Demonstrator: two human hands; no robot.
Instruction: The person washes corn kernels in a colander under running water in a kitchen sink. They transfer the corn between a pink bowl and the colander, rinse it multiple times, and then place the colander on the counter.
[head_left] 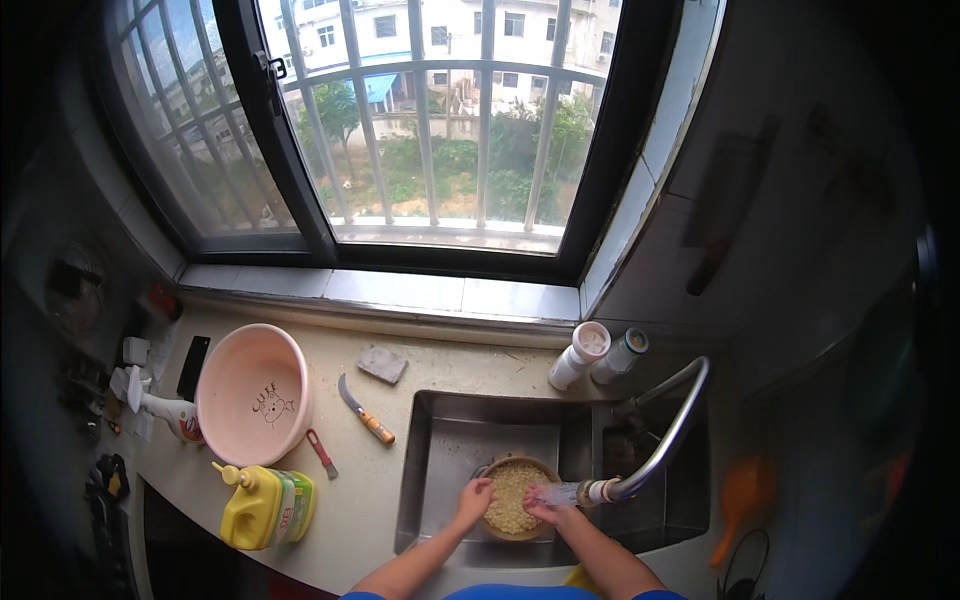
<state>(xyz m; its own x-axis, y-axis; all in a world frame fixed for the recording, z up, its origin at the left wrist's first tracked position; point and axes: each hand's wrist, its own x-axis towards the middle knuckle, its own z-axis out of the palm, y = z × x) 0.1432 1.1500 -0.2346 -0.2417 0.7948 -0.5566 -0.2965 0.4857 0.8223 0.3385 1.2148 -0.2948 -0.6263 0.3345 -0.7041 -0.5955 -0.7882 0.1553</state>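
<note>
A round bowl (518, 537) full of pale yellow kernels or beans (513, 492) sits in the larger basin of the steel sink (430, 450). Fingers curled, my left hand (476, 497) grips the bowl's left rim. On the opposite side my right hand (543, 503) reaches over the rim, its fingers apart at the edge of the kernels. Water streams sideways onto this hand from the nozzle of the curved metal faucet (672, 435). Spray partly blurs the right fingertips.
Left on the counter stand a pink basin (250, 385), a yellow jug (255, 508) and a spray bottle (170, 415). A curved knife (366, 412), red-handled tool (322, 454) and grey block (382, 364) lie nearer the sink. Two containers (578, 358) stand behind it.
</note>
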